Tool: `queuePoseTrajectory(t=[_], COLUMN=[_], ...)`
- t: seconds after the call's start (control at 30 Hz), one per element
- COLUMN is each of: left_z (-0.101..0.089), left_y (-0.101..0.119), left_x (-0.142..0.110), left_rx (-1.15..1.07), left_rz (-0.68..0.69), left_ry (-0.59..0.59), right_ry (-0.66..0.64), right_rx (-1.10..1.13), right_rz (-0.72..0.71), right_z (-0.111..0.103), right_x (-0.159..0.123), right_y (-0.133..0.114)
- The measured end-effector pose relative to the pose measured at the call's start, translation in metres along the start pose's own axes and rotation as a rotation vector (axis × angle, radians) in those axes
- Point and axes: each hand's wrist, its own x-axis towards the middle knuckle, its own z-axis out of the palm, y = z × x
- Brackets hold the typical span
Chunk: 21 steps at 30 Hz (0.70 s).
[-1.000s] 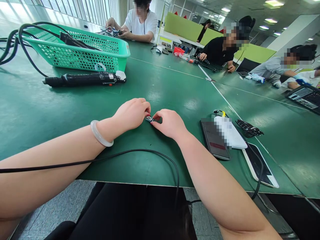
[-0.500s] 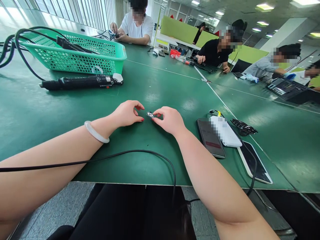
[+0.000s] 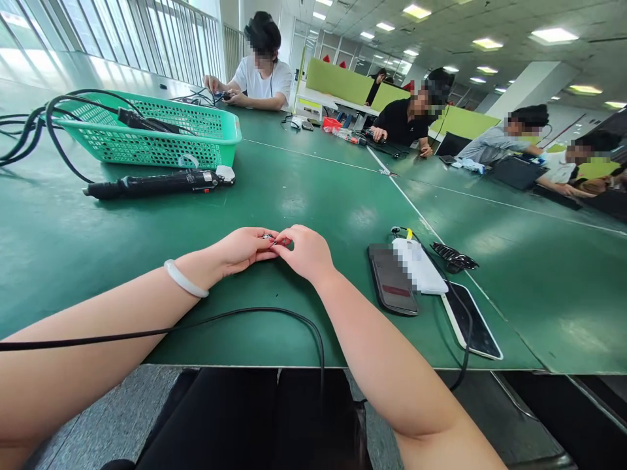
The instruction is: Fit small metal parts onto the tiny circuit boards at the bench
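Both hands meet above the green table [image 3: 343, 196], fingertips touching around a small silvery-and-black part [image 3: 267, 236]. My left hand [image 3: 245, 252], with a pale bangle on its wrist, is closed and holds the part between thumb and fingers. My right hand [image 3: 307, 251] is closed in a pinch at the part's right end. Fingers cover most of the part, so its exact kind does not show. Beyond my left hand lies a black electric screwdriver [image 3: 161, 184].
A green basket [image 3: 230, 142] with cables and a black tool stands at the back left. A black phone [image 3: 392, 281], a white power bank [image 3: 424, 267], a white-edged phone [image 3: 473, 320] and a black clip [image 3: 454, 256] lie right. A black cable [image 3: 220, 313] crosses in front. Several people sit beyond.
My left hand, apart from the part half a second ago, has closed on it. My right hand has come against the left. The view has tilted up slightly.
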Motion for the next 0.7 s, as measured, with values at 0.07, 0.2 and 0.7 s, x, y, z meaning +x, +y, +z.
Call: queuePoseTrajectory(t=[0.07,0.2,0.7], left_z=[-0.003,-0.014,-0.124], left_y=[0.006,0.020,0.028], left_x=[-0.002,-0.014,-0.132], left_rx=[0.015,0.162,1.623], left_rz=[-0.040,-0.101,-0.058], left_ry=[0.037,0.127,0.478], right_ry=[0.010,0.011,-0.029], right_rx=[0.023,0.032,0.151], right_rz=[0.011,0.046,0.103], right_z=[-0.001,-0.003,-0.007], right_x=[0.000,-0.001,-0.002], right_y=[0.002,0.010,0.014])
